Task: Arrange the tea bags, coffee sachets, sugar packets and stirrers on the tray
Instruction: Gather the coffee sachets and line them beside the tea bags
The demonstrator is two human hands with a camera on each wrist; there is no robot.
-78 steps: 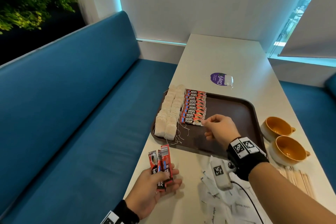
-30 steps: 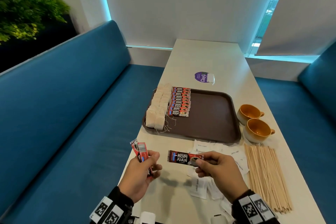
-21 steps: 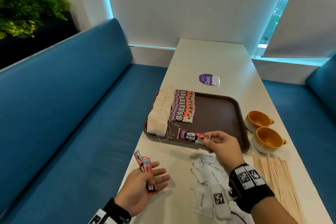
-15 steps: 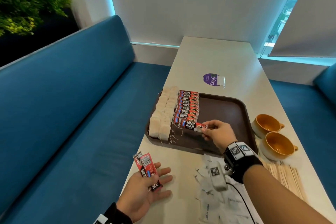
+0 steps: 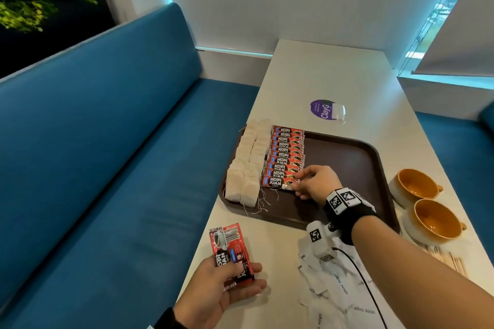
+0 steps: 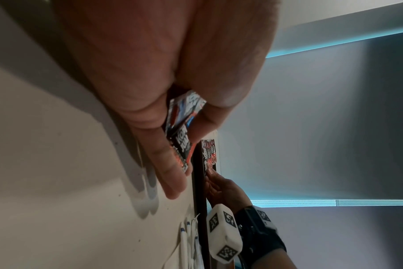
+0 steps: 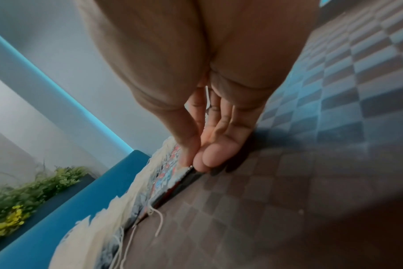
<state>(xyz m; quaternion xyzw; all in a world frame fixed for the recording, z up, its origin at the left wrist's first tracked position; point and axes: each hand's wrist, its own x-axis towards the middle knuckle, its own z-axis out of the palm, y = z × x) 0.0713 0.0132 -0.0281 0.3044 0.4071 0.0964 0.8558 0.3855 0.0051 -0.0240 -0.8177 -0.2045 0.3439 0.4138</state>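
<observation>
A brown tray (image 5: 347,168) holds two columns of tea bags (image 5: 246,168) along its left side and a row of red coffee sachets (image 5: 286,152) beside them. My right hand (image 5: 296,185) pinches the right end of the nearest sachet (image 5: 275,182), which lies flat at the row's near end. In the right wrist view the thumb and fingertips (image 7: 202,160) close on that sachet's edge (image 7: 172,180). Over the table's front left edge, my left hand (image 5: 235,275) holds a few more sachets (image 5: 230,248), thumb pressing them against the fingers (image 6: 170,174).
White sugar packets (image 5: 334,288) lie loose on the table under my right forearm. Wooden stirrers (image 5: 449,259) lie at the right, partly hidden by the arm. Two orange cups (image 5: 414,189) stand right of the tray. A purple sticker (image 5: 324,109) lies beyond it. A blue bench (image 5: 107,168) runs along the left.
My right hand carried one sachet from in front of me to the tray and laid it at the near end of the row. The left hand kept the other sachets.
</observation>
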